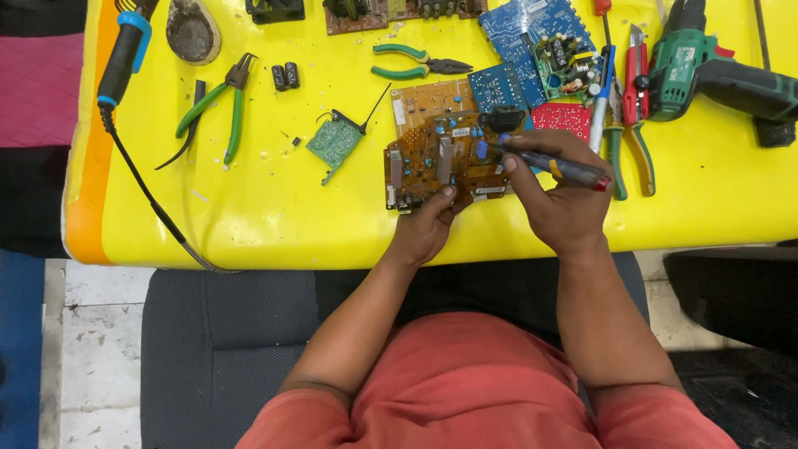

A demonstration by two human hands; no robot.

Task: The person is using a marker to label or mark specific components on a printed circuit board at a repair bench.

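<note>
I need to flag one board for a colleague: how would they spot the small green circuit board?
On the yellow table, look left of the brown circuit board under the left hand. The small green circuit board lies alone, tilted, the only green one, with a thin black wire.

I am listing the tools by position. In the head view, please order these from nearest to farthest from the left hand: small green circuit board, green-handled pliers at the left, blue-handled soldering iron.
From the left hand:
1. Small green circuit board, just up and left.
2. Green-handled pliers, farther left.
3. Blue-handled soldering iron, at the far left corner.

Electronics workshop – circuit boards [440, 158], pliers [218, 104]
</note>
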